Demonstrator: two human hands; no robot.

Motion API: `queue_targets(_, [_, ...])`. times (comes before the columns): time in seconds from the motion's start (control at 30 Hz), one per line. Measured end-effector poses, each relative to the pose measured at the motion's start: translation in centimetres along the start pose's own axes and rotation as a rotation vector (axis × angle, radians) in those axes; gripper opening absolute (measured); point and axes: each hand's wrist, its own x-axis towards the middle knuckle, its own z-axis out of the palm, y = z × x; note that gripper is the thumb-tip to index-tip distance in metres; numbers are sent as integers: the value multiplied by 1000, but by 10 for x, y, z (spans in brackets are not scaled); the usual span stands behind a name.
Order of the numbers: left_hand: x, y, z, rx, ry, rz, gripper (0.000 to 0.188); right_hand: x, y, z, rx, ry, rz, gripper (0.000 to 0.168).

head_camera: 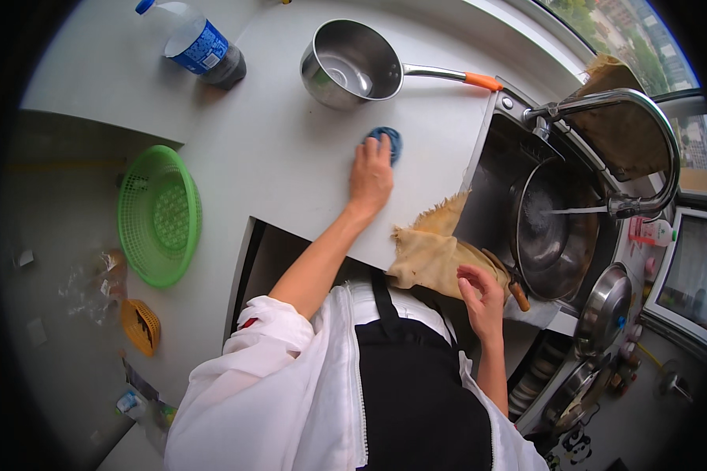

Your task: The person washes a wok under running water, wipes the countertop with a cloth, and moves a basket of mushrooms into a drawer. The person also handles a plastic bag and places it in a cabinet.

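Note:
My left hand point(371, 179) rests on the white countertop point(283, 176) with its fingers over a blue scrubbing pad or cloth point(396, 143), pressing it flat. Just beyond it stands a steel saucepan point(353, 70), its orange-tipped handle reaching to the sink edge. My right hand point(482, 291) hovers at the sink's front edge, fingers curved and apart, holding nothing. Beside it, a frayed tan cloth point(424, 256) drapes over the counter corner. A large metal pan point(545, 253) sits in the sink point(489, 182), with water running into it from the chrome faucet point(671, 141).
A wooden-handled tool point(518, 296) lies at the sink's front. On the left are a green plastic basket point(165, 218), a small orange basket point(141, 327) and a plastic bottle point(203, 50) of dark contents. A round metal lid point(604, 309) lies right of the sink.

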Motion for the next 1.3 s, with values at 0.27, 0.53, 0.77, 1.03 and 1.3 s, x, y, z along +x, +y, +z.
queue_targets(0.27, [-27, 106, 36, -1300, -457, -475, 32, -16, 2, -27, 10, 78, -43, 19])
queue_targets(0.53, [-25, -68, -73, -223, 375, -468, 37, -18, 17, -44, 67, 88, -6, 19])
queue_targets(0.77, [25, -169, -89, 288, 288, -490, 44, -14, 16, -44, -2, 25, -12, 18])
queue_targets(1.03, [37, -80, -48, 222, -33, -335, 45, -12, 16, -34, 23, 19, -7, 18])
queue_targets(1.3, [-35, -9, -55, -469, -553, -209, 40, 2, 14, -29, 37, 16, -81, 18])
